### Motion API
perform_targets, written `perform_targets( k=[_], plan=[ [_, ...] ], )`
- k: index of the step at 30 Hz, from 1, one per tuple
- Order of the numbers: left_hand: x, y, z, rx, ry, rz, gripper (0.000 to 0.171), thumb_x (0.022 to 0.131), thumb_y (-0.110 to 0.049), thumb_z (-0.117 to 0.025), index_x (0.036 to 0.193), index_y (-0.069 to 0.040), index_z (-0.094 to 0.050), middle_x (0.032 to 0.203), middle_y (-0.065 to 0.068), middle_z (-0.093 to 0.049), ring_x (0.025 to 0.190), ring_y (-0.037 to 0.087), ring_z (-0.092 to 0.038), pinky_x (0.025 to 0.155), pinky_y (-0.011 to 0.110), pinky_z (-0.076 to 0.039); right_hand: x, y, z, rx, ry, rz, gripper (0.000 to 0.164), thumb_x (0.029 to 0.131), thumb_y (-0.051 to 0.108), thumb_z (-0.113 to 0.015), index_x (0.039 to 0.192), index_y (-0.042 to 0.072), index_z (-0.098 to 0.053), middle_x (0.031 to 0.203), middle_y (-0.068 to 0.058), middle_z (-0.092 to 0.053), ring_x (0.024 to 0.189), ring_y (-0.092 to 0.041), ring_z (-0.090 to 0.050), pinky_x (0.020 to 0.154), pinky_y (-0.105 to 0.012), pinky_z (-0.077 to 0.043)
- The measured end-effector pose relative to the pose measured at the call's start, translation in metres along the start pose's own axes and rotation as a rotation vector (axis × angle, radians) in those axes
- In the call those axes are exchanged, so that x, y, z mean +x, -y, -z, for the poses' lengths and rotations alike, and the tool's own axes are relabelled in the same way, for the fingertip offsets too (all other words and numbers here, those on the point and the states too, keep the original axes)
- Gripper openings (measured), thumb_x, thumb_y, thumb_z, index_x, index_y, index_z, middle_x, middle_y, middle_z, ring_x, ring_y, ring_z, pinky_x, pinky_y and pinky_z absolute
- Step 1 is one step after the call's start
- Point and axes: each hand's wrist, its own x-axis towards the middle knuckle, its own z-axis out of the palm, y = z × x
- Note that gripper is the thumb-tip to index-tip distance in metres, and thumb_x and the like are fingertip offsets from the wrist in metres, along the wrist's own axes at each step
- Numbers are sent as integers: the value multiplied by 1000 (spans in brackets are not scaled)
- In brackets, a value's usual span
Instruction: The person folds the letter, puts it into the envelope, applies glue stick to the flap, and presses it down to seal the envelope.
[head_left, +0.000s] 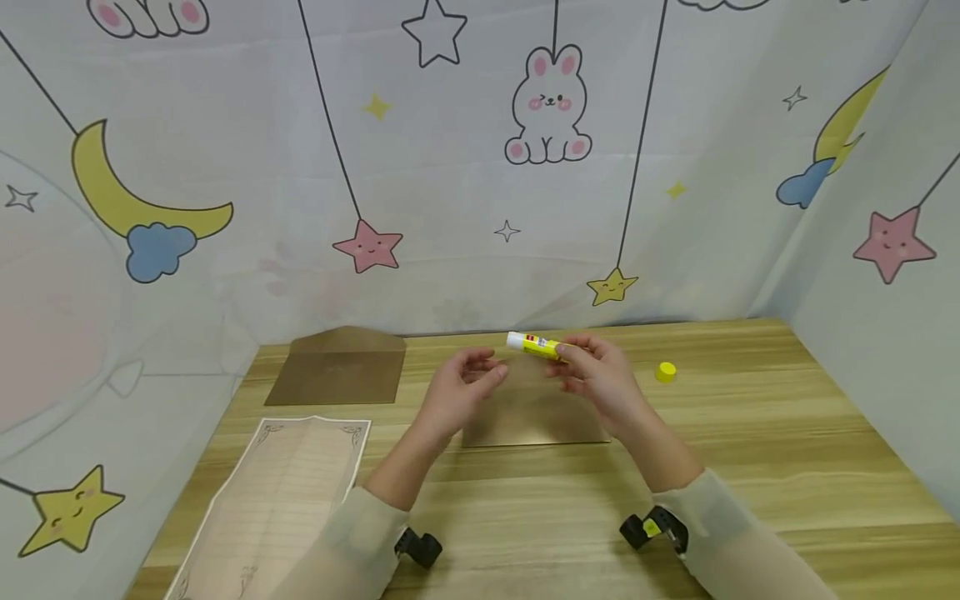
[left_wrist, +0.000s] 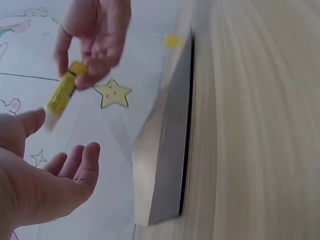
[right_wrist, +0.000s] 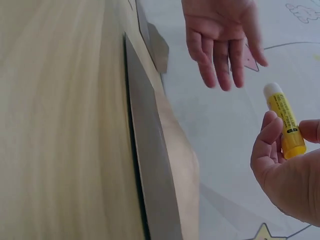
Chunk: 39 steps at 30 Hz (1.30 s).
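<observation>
The right hand (head_left: pixel 606 382) pinches a glue stick (head_left: pixel 537 345), lettering illegible.

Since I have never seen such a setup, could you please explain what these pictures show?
No robot here: a person works bare-handed. A head camera looks forward and down; the left wrist camera and right wrist camera take the other views. The right hand holds a yellow glue stick; the left hand, empty, is near its white end. On the wooden table are a middle envelope, a left envelope, both brown, a lined sheet and a yellow cap.
</observation>
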Motion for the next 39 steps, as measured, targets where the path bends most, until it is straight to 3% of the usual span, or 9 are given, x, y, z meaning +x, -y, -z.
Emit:
perform_targets(
  k=[5, 12, 20, 28, 33, 39],
  plan=[
    [-3, -2, -12, -311, -33, 95, 53, 103, -22, -74, 145, 7, -55, 135, 24, -66, 117, 35, -69, 102, 45, -56, -2, -8, -13, 86, -10, -81, 24, 108, 18, -63, 124, 2, -55, 121, -16, -68, 95, -21, -74, 77, -26, -58],
    [-4, 4, -23, -513, -83, 131, 48, 105, -18, -72, 142, 8, -58, 133, 21, -67, 117, 31, -69, 98, 37, -58, -5, -21, -27, 146, 28, -130, 25, 108, 15, -64, 125, 0, -54, 115, -12, -72, 99, -22, -73, 78, -26, -58],
    [-4, 7, -28, -614, -89, 118, 38, 105, -18, -70, 133, 8, -63, 123, 14, -70, 111, 24, -70, 94, 30, -59, -7, -27, -32, 151, 50, -117, 24, 108, 14, -64, 125, 0, -55, 118, -10, -70, 95, -19, -74, 76, -26, -58],
    [-3, 8, -28, -619, -113, 117, 35, 105, -16, -71, 129, 8, -64, 113, 8, -70, 102, 18, -68, 94, 31, -58, -8, -31, -32, 144, 78, -140, 27, 108, 18, -64, 127, 0, -55, 117, -11, -71, 94, -19, -75, 75, -27, -59],
    [-2, 8, -24, -641, -144, 130, 37, 104, -19, -72, 131, 6, -64, 119, 11, -70, 105, 20, -70, 100, 36, -56, -8, -32, -31, 102, 102, -156, 34, 111, 28, -59, 130, 0, -59, 107, -9, -74, 91, -18, -74, 73, -28, -58],
    [-1, 8, -23, -640, -150, 120, 38, 104, -18, -72, 133, 6, -64, 122, 13, -69, 107, 21, -71, 95, 33, -58, -6, -34, -30, 92, 101, -177, 35, 113, 29, -57, 130, -1, -59, 101, -7, -74, 87, -17, -73, 72, -25, -57]
  ],
)
